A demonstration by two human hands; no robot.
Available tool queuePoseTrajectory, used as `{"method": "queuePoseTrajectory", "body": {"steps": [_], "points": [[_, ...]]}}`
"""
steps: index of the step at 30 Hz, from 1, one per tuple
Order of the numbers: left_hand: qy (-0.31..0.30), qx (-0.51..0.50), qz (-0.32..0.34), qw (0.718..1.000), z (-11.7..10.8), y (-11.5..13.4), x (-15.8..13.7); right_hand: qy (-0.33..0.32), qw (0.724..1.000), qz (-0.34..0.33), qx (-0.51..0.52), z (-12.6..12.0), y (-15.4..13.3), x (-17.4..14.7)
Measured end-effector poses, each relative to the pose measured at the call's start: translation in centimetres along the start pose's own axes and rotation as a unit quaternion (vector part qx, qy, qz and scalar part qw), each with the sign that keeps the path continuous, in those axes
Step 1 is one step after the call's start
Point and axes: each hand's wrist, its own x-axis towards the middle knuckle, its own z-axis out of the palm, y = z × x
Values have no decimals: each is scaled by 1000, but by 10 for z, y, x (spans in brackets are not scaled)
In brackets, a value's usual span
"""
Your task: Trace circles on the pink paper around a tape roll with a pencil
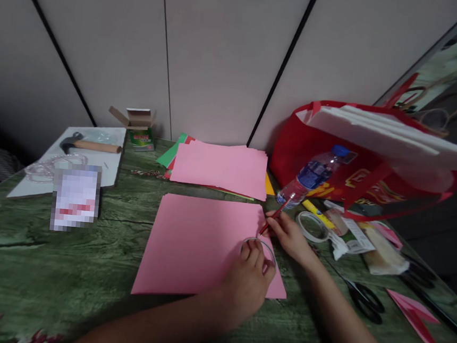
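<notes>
A sheet of pink paper (194, 243), perhaps several stacked together, lies flat on the table before me. My left hand (248, 280) presses down on its right part, fingers bent over a thin-rimmed ring (270, 248). Most of that ring is covered by the hand, so its exact kind is unclear. At the paper's upper right edge, my right hand (285, 232) is closed around a slim red pencil (276, 214). The pencil slants, its lower end meeting the paper close to the ring's rim.
Behind lies a pink paper stack (221, 168). To the right are a water bottle (312, 173), red bag (307, 133), tape roll (312, 227), scissors (365, 301) and folded pink paper (419, 321). A hammer (94, 146), small box (141, 137) and blurred packet (76, 195) sit left.
</notes>
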Motion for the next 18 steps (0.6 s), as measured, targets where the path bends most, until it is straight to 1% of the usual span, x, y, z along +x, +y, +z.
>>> {"method": "queuePoseTrajectory", "body": {"steps": [2,5,11,18], "points": [[-2,-2,1,1000,1,0,0,25,998,26,54,-4,5,-6],[-1,-2,7,1000,3,0,0,62,993,40,96,-8,11,-17],[5,-17,15,1000,5,-4,-2,146,984,30,102,-10,13,-44],[18,-23,27,999,7,-7,-4,207,966,36,153,-5,14,-71]]}}
